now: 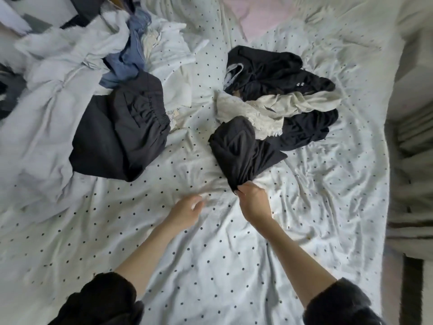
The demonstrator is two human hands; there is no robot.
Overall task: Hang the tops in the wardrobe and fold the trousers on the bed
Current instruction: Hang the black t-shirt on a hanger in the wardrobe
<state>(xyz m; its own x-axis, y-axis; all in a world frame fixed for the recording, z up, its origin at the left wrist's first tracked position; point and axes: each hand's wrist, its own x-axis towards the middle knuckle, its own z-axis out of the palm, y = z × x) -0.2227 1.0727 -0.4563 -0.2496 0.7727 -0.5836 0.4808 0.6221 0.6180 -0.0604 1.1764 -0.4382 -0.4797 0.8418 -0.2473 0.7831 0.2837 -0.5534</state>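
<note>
My right hand (254, 202) grips the near end of a dark garment (239, 148) that trails from a heap of black and cream clothes (281, 95) on the bed. My left hand (186, 211) hovers just left of it over the sheet, fingers loosely curled and holding nothing. Folded dark trousers with an elastic waistband (121, 132) lie to the left. Behind them is a jumble of pale and blue tops (93, 55). No wardrobe shows in this view.
The bed has a white sheet with dark dots (210, 266), wrinkled all over. A pink patch (257, 12) shows at the far side. The bed's right edge (386, 160) drops to a grey-draped area. Dark items lie at the far left.
</note>
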